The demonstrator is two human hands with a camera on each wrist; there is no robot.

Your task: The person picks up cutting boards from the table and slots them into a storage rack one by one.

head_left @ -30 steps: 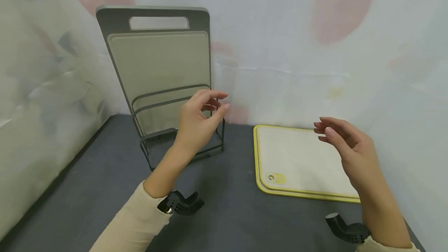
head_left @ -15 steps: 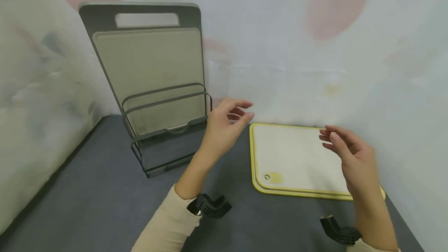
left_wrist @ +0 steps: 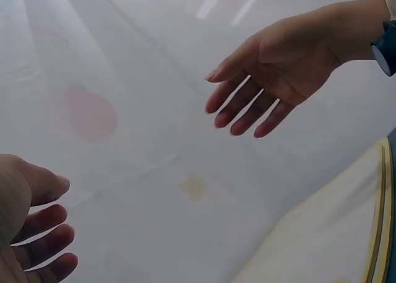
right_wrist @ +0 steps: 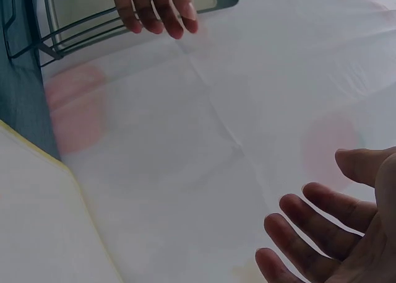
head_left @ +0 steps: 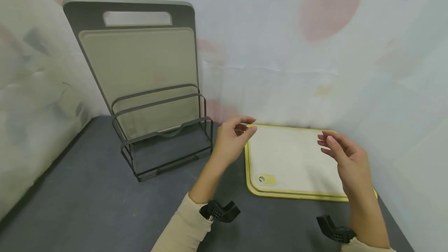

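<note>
Both hands shifted right, off rack, now over yellow-rimmed board. Wire rack at back-left of desk, grey cutting board upright in rearmost slot, front slots bare. Left hand above white cutting board left edge, fingers loosely curled, apart, gripping nothing. Board flat at back-right of desk. Right hand over its right side, fingers relaxed, spread.

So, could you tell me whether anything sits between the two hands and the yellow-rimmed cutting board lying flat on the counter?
Nothing visible does. The left hand hovers at the yellow-rimmed cutting board's left edge and the right hand over its right part, both empty with fingers relaxed. The wire rack holding the grey board stands off to the left, clear of them.
</note>
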